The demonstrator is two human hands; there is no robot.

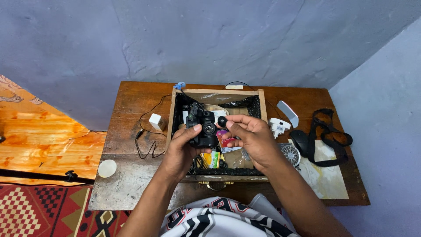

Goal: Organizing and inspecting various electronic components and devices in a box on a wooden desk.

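My left hand (180, 151) grips a small black camera-like device (202, 126) with a round lens, held above an open wooden drawer box (262, 105). My right hand (251, 139) pinches a small round black cap (222, 121) between thumb and fingers, just right of the device's lens and close to it. Inside the box lie a pink card (226, 142), a yellow-green packet (210, 159) and dark lining.
The box sits on a worn wooden table (127, 109). Left of it lie a white charger cube (155, 121) with a black cable and a white round disc (107, 168). On the right are a white plug adapter (278, 127), a black mouse (300, 141), black straps (326, 134) and a small round fan (290, 154).
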